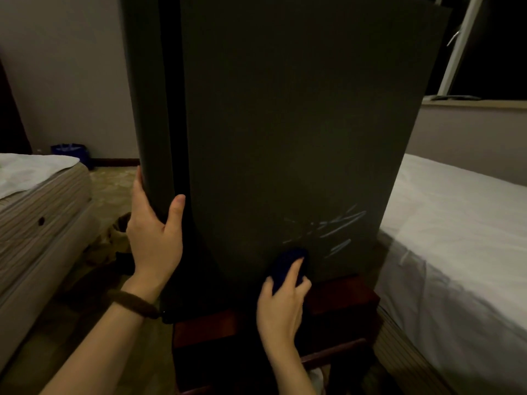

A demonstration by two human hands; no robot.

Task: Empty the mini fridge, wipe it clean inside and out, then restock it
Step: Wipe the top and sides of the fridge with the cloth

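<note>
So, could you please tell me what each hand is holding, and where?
Left hand grips the fridge's front corner edge; right hand pinches a dark cloth against its lower side.

One fridge (285,124), one cloth (285,265), two beds (42,195) (white-sheeted), two hands (155,238).
</note>
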